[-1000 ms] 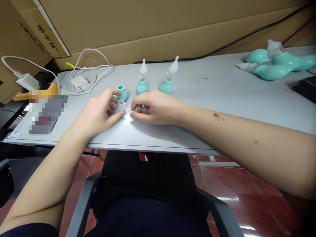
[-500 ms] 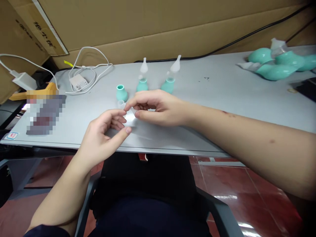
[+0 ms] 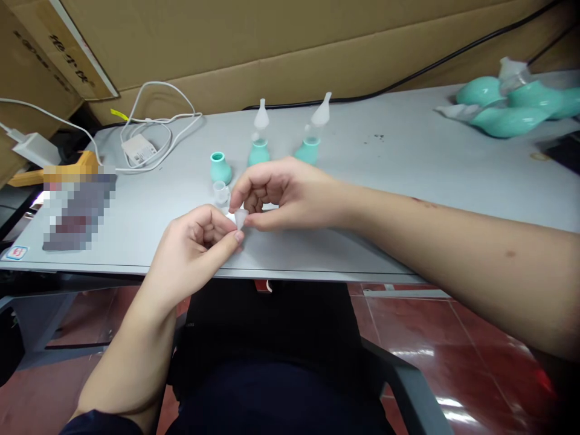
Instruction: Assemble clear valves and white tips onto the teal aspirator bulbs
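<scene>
My left hand (image 3: 194, 244) pinches the narrow lower end of a small white cone-shaped nozzle (image 3: 240, 218) between thumb and fingers. The index finger and thumb of my right hand (image 3: 283, 196) hold the wide upper end of the same nozzle, its mouth tilted up. Just behind my fingers lies a clear plastic connector cup (image 3: 220, 193). Beyond it a teal squeeze bulb (image 3: 220, 168) stands upright with its opening bare. Two more teal bulbs, one on the left (image 3: 259, 153) and one on the right (image 3: 308, 151), carry clear connectors and white nozzles.
Several teal bulbs with nozzles (image 3: 512, 115) lie piled at the back right. A white cable with an adapter box (image 3: 139, 149) coils at the back left, near a yellow object (image 3: 86, 166) and a blurred flat item (image 3: 81, 214). Cardboard (image 3: 272, 42) walls the grey table (image 3: 408, 169).
My left hand has closed on the white nozzle, which is now turned mouth up between both hands. The view has shifted slightly. The bulbs stay where they stood.
</scene>
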Available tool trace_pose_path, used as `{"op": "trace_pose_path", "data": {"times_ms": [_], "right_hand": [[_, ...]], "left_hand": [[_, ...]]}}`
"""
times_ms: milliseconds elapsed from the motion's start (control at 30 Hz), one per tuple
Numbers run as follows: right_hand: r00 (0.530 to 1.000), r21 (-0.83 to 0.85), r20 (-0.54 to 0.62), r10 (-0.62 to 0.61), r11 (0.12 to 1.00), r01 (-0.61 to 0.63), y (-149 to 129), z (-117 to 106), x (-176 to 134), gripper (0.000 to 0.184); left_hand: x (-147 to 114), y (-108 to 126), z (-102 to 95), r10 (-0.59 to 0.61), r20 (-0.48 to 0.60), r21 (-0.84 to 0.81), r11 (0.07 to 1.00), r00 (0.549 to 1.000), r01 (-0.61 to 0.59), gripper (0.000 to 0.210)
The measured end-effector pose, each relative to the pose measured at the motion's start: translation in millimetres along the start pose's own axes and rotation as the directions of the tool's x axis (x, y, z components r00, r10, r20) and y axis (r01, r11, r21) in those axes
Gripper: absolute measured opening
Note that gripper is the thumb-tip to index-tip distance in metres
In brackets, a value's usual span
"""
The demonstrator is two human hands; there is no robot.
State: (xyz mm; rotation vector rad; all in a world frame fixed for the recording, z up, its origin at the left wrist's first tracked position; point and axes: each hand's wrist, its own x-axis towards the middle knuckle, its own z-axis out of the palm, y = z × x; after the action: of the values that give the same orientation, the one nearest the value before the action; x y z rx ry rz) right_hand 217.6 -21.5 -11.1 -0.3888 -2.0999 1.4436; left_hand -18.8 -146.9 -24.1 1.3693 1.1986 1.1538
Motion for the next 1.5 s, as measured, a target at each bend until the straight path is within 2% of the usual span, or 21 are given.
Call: {"op": "trace_pose_path", "data": {"times_ms": [100, 200, 300, 433, 533, 700, 1000, 1167, 1267, 1500], "right_hand": [[1.000, 0.050, -0.015, 0.018, 0.999, -0.017, -1.4, -1.0, 0.9, 0.020], [0.998, 0.044, -0.060, 0.012, 0.999, -0.009, -1.1, 1.4, 0.8, 0.017], [0.997, 0.042, -0.072, 0.026, 0.999, -0.023, -0.9, 4.8, 0.8, 0.016], [0.991, 0.113, -0.069, 0.113, 0.988, -0.105, -1.8, 5.5, 1.5, 0.021], [0.981, 0.081, -0.084, 0.173, 0.983, -0.166, -1.6, 4.0, 2.9, 0.016], [0.979, 0.095, -0.061, 0.197, 0.977, -0.191, -3.4, 3.2, 4.4, 0.010], [0.983, 0.040, 0.060, 0.172, 0.984, -0.174, -4.6, 1.3, 2.3, 0.018], [0.974, 0.010, 0.146, 0.172, 0.985, -0.175, -3.8, -2.0, 2.1, 0.020], [0.968, 0.016, 0.154, 0.196, 0.979, -0.201, -3.2, -3.1, 2.1, 0.022], [0.967, 0.070, 0.142, 0.211, 0.973, -0.222, 2.1, -2.5, 2.9, 0.029]], "left_hand": [[1.2, -1.5, -2.2, 0.019, 0.005, -0.008, 1.000, 1.000, -0.019, 0.022], [1.6, -2.5, -2.9, 0.016, 0.013, 0.019, 1.000, 1.000, -0.017, 0.049], [1.3, -1.3, 0.8, 0.005, -0.028, 0.006, 1.000, 1.000, -0.005, 0.072], [0.3, -0.5, 5.7, 0.023, -0.054, 0.056, 0.998, 0.998, -0.020, 0.054], [-0.5, -2.5, 4.6, 0.033, -0.078, 0.088, 0.996, 0.996, -0.026, 0.048], [-1.6, -5.2, 0.2, 0.024, -0.061, 0.090, 0.996, 0.998, -0.018, 0.032], [-2.0, -4.8, 1.4, 0.025, -0.078, 0.112, 0.994, 0.997, -0.016, 0.041], [-1.5, -3.7, -1.5, 0.020, -0.033, 0.182, 0.983, 0.999, -0.014, 0.024], [-1.7, -3.4, -1.8, 0.012, 0.001, 0.199, 0.980, 1.000, -0.012, 0.019], [-2.3, -3.3, 0.0, -0.009, -0.016, 0.180, 0.984, 1.000, 0.012, 0.021]]}}
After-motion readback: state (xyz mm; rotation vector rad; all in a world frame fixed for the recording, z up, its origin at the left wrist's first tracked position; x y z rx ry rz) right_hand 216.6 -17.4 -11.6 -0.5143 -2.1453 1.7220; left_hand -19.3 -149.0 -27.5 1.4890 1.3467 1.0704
